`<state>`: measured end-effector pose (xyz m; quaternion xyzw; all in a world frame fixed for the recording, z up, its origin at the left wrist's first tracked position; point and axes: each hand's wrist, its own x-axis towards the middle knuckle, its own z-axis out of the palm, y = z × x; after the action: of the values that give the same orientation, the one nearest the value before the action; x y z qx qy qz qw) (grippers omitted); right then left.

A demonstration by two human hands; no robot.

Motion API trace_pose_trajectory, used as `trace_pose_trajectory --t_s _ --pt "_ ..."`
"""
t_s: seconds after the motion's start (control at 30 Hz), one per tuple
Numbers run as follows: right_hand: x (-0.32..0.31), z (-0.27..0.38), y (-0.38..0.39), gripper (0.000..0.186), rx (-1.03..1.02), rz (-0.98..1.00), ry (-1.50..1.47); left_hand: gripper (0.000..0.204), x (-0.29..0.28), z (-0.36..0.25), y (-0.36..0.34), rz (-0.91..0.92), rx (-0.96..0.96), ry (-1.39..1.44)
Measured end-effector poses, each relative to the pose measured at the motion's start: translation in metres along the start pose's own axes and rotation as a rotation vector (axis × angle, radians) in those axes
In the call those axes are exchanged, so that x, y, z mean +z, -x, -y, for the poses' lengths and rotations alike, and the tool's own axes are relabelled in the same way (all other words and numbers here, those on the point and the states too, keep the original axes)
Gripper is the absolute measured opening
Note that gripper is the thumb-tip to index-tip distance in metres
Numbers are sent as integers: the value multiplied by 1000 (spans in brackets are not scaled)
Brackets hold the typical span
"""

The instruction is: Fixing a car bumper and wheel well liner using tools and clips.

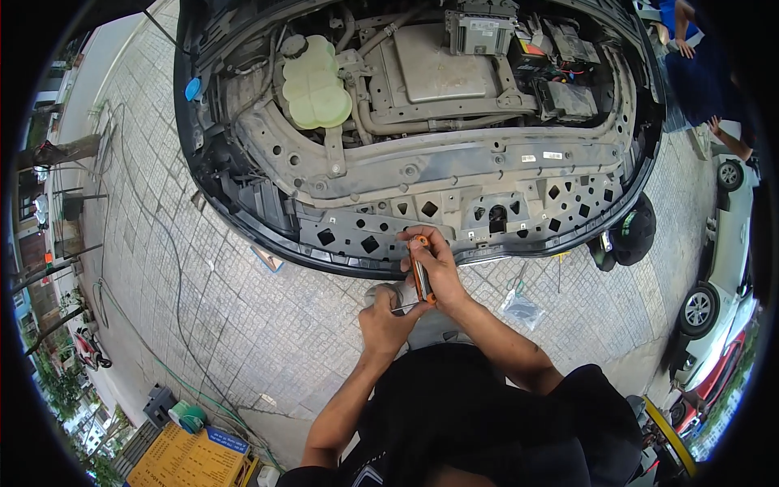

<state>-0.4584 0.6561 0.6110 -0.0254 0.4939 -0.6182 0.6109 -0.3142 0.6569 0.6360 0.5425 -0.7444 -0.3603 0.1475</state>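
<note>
My tool (420,272): orange plastic-looking ends, shiny metallic middle. Reservoir (312,89): pale translucent plastic, smooth. Blue cap (192,89): glossy plastic. Control unit (480,36): dull grey metal. Front panel (454,169): dusty, matt. Bag (522,311): clear, shiny plastic film. Paving (268,325): rough, stone-like. My shirt (479,414): matt black cloth.

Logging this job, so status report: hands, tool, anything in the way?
Right hand gripping orange-and-black tool. Left hand at tool's near end. In this view, car's front edge just beyond; no apparent obstruction.
</note>
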Motion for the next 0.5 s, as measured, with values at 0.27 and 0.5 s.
trace_pose_trajectory --t_s 0.27,0.5 --pt "-6 -5 -36 21 288 -61 -317 47 24 36 -32 -119 -22 313" --pt "18 -18 -90 18 -319 -406 -328 17 81 84 -51 -147 297 255"
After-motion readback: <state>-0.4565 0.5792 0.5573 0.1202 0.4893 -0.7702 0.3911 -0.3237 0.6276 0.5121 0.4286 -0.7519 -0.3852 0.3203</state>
